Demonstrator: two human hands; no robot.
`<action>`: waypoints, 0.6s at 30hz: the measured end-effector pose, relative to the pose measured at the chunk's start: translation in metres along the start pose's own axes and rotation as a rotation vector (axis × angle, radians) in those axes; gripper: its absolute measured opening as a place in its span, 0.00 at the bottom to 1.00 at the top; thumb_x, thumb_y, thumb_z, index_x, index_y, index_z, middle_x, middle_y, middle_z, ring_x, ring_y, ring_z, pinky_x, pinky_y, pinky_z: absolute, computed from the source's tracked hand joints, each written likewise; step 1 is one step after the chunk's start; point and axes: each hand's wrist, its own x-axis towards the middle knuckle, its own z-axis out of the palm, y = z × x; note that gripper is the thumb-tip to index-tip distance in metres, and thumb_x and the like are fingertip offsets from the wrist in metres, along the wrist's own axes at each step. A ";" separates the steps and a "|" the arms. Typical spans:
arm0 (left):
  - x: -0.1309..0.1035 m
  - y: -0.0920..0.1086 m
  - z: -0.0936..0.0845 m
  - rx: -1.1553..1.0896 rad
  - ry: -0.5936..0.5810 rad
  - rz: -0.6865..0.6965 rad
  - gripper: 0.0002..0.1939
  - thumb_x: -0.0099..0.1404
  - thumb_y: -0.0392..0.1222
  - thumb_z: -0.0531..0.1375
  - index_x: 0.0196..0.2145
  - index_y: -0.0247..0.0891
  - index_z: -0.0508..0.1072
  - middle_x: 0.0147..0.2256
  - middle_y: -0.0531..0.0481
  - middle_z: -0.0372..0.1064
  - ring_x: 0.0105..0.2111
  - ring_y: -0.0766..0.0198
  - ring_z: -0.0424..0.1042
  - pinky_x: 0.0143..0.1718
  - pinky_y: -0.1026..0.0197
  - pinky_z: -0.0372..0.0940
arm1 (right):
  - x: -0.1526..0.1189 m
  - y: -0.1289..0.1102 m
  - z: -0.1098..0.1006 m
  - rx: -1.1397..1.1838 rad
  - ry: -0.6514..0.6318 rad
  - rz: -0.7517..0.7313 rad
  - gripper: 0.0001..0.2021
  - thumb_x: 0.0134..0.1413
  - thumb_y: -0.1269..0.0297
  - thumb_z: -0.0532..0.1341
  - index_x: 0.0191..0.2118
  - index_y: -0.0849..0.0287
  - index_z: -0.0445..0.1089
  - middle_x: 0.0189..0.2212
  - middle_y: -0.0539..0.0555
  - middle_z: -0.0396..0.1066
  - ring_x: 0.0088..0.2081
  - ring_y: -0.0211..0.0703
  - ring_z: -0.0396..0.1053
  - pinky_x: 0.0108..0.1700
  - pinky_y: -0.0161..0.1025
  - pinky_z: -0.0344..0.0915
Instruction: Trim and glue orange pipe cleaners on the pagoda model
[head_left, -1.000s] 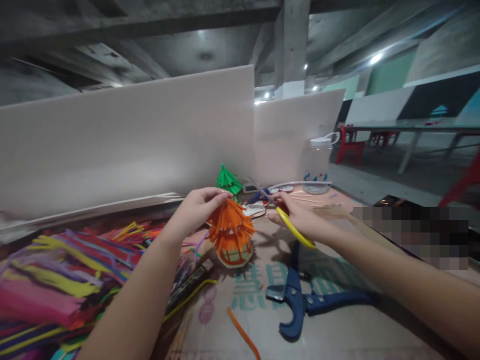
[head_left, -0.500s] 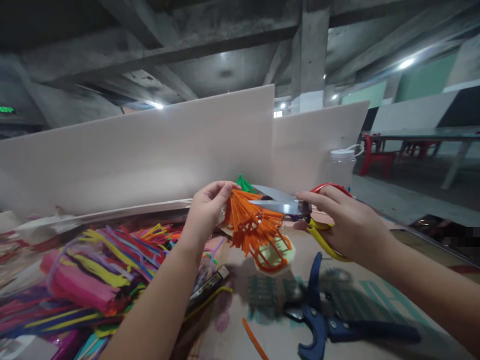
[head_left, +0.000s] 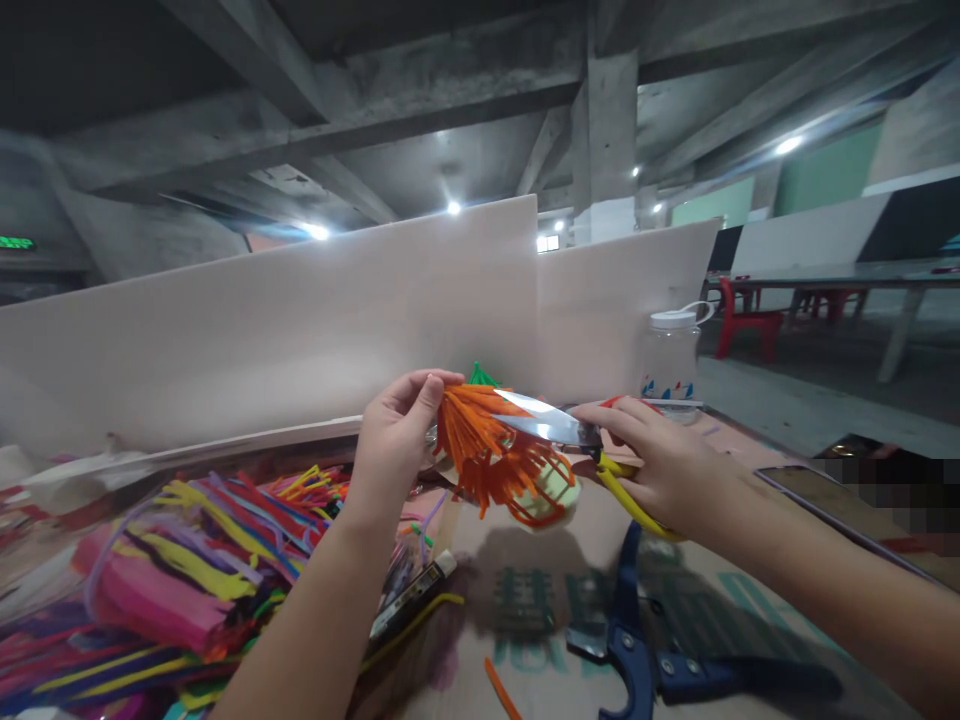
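My left hand (head_left: 397, 430) pinches the gathered top of a fan-shaped bundle of orange pipe cleaners (head_left: 476, 435) between thumb and fingers. The strands spread downward, some bent into loops at the lower right. My right hand (head_left: 664, 460) is closed around the scissors (head_left: 551, 420), which have red and yellow handles. Their blades lie across the upper right of the orange strands, nearly together. Behind the bundle shows a green pointed tuft (head_left: 482, 376). Beneath the loops is a pale round piece (head_left: 559, 495), partly covered.
Blue-handled cutters (head_left: 630, 640) lie on the printed cardboard in front. A heap of coloured pipe cleaners (head_left: 202, 540) fills the left side. A marker-like tube (head_left: 412, 595), a short orange piece (head_left: 501, 688), a clear bottle (head_left: 671, 355) and a phone-like slab (head_left: 832, 510) are around. White panels (head_left: 337, 320) stand behind.
The scissor blades have come from wide apart to almost together over the orange strands. Both hands and the bundle appear slightly further left, and the whole view has shifted a little.
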 end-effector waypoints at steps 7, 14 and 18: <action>-0.002 0.002 0.003 0.076 0.031 0.081 0.13 0.64 0.51 0.65 0.36 0.39 0.81 0.37 0.48 0.80 0.37 0.65 0.76 0.40 0.67 0.70 | -0.002 0.000 0.002 -0.052 0.003 -0.029 0.20 0.57 0.67 0.61 0.56 0.55 0.67 0.45 0.59 0.72 0.45 0.52 0.70 0.45 0.46 0.67; -0.005 0.004 0.006 0.070 0.029 0.097 0.12 0.65 0.50 0.65 0.36 0.39 0.81 0.37 0.49 0.80 0.38 0.65 0.77 0.40 0.67 0.70 | -0.001 0.000 0.001 -0.047 -0.013 -0.028 0.20 0.57 0.69 0.60 0.56 0.56 0.67 0.45 0.59 0.72 0.45 0.51 0.70 0.45 0.46 0.68; -0.005 0.004 0.006 0.068 0.045 0.086 0.12 0.64 0.51 0.65 0.36 0.40 0.81 0.38 0.48 0.80 0.38 0.65 0.77 0.39 0.67 0.70 | -0.002 0.000 0.002 -0.107 0.029 -0.061 0.19 0.57 0.68 0.60 0.55 0.58 0.67 0.44 0.60 0.73 0.44 0.52 0.72 0.43 0.46 0.68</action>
